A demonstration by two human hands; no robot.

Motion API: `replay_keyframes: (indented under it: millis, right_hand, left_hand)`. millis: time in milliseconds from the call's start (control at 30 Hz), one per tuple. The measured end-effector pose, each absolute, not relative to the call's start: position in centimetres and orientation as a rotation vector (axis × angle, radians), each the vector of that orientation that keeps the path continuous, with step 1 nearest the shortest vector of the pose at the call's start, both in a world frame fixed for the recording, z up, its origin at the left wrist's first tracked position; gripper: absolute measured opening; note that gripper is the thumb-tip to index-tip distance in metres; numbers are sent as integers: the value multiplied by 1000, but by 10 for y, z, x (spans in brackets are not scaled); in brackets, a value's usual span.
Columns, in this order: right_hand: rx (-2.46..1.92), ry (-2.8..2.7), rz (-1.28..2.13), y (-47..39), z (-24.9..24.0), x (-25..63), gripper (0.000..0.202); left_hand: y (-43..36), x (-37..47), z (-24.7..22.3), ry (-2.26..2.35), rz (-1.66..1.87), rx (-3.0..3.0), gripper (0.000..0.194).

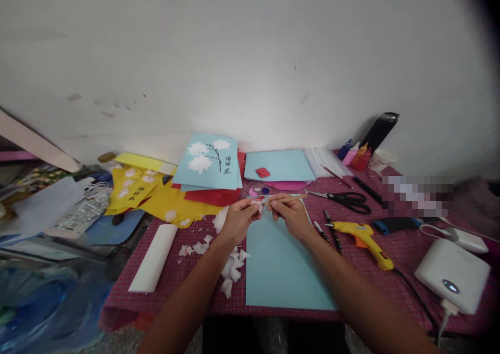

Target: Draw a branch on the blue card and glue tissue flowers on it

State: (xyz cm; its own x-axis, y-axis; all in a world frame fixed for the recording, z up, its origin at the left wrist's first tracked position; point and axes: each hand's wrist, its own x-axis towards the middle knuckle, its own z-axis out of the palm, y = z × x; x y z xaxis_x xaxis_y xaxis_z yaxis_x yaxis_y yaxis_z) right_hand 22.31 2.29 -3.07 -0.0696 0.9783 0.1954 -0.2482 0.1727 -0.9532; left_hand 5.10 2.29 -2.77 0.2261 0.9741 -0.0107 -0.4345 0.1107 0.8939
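Observation:
My left hand [241, 216] pinches a small piece of white paper [255, 204] above the top edge of a light blue sheet [283, 270]. My right hand [291, 216] is closed round a thin tan stick [297, 197], whose near end lies close to the paper; what its fingertips touch is too small to make out. Crumpled white paper scraps [233, 268] lie on the cloth beside the sheet, below my left forearm. Just beyond my hands are small paint lids [265, 190].
A blue card with white blossoms [209, 161] leans at the back. To the right lie black scissors [347, 200], a yellow glue gun [365, 239] and a white power bank [453, 273]. Paint bottles [362, 156] stand near a black flask [380, 130]. A white paper roll [154, 257] lies left.

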Motion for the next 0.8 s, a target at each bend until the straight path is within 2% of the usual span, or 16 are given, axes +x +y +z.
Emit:
replay_keyframes:
  millis: [300,433,533,800]
  right_hand:
    - [-884,-1247,1127,22,-29,222,20]
    - [-879,-1243,1087,23,-30,222,30]
    - [-844,-1225,1112,22,-31,224,21]
    - [-790,-1228,1180,24,-34,227,19]
  left_hand:
    - [20,51,-23,802,1151,915,29]
    - [18,53,-22,810,1111,954,31]
    - [18,53,-22,827,1083,956,34]
    - [17,52,-21,830,1064,967,37]
